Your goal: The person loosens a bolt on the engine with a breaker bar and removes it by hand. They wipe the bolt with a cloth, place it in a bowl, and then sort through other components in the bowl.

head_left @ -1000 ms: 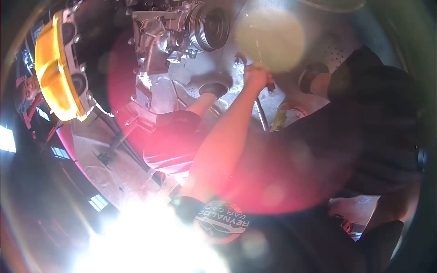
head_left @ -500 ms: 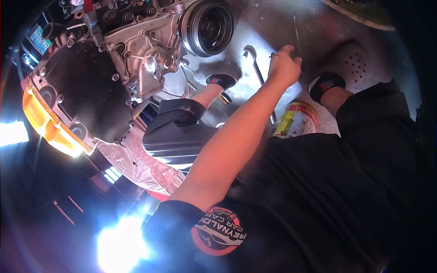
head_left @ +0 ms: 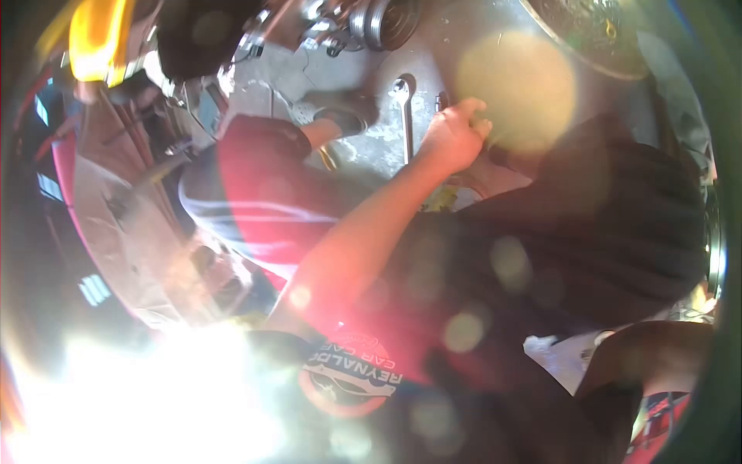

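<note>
Head swung since half a second ago: engine (head_left: 340,23) has slid up to the top edge, only its pulley (head_left: 382,19) and the yellow cover (head_left: 97,35) are clear, and glare now washes out the lower left. Left hand (head_left: 456,139) was spread on the floor (head_left: 379,147); it has pulled in slightly and the fingers are curled.

- Left hand: down on the floor between the legs, knuckles up. Can't tell if it's gripping anything, since flare sits right over the fingertips.
- Wrench (head_left: 404,116): flat on the floor just beside that hand, ring end pointing away from the body, not in the grip.
- Small dark piece (head_left: 441,100): between wrench and fingers, too small to identify.
- Right hand: out of frame.
- Shoe (head_left: 340,116): near the wrench's other side.

Risks as I read it:
- Glare this strong means working half blind, so the hand could miss the small piece or knock it so it rolls off.
- Wrench lies close to the shoe. A shift of that leg would kick it away.
- Legs are stretched out right under the engine, leaving little room if anything drops.
</note>
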{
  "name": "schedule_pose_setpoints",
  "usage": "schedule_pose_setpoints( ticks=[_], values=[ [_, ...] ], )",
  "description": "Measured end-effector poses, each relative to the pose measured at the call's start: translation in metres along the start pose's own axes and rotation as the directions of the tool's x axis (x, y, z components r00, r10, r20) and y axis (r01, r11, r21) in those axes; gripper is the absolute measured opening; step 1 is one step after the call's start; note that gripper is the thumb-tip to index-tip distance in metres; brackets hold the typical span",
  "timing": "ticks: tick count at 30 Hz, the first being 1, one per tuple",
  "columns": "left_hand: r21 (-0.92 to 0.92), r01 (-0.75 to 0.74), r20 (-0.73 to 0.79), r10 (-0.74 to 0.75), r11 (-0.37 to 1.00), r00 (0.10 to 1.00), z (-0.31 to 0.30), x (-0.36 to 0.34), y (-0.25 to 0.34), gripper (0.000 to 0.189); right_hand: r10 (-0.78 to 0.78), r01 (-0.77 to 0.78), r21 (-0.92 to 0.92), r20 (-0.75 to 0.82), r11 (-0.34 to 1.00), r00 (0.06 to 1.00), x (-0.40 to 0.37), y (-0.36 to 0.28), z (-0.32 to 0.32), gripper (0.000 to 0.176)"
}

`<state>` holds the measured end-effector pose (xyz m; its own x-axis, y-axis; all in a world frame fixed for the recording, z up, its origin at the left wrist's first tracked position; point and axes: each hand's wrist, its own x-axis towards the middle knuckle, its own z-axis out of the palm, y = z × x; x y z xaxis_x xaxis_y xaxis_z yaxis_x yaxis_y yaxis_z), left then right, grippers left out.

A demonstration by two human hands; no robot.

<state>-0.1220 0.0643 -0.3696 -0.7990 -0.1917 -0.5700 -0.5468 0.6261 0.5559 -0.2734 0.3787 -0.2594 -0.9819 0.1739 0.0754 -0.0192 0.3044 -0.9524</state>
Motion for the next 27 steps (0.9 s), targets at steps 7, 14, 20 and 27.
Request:
schedule_pose_setpoints(
  ticks=[7, 14, 20, 27],
  values=[
    [-0.176, -0.053, -0.067, 0.041, 0.983, 0.997, -0.031, -0.033, -0.015, 0.036, 0.019, -0.462, 0.704, 0.538, 0.539, 0.843, -0.061, -0.071, 0.079, 0.026],
    [-0.044, -0.086, -0.118, 0.080, 0.995, 0.990, -0.016, -0.023, -0.063, 0.036, 0.506, -0.894, 0.262, 0.750, 0.364, 0.426, -0.133, -0.018, 0.204, 0.027],
    [-0.015, -0.078, 0.114, 0.079, 0.997, 0.990, -0.012, -0.013, -0.058, 0.031, 0.272, -0.697, 0.309, 0.761, 0.647, 0.589, -0.110, -0.025, 0.296, 0.027],
    [-0.009, -0.080, -0.002, 0.080, 0.997, 0.997, -0.012, 0.002, -0.092, 0.025, 0.245, -0.528, 0.286, 0.646, 0.800, 0.722, -0.128, -0.030, 0.363, 0.016]
  ],
)
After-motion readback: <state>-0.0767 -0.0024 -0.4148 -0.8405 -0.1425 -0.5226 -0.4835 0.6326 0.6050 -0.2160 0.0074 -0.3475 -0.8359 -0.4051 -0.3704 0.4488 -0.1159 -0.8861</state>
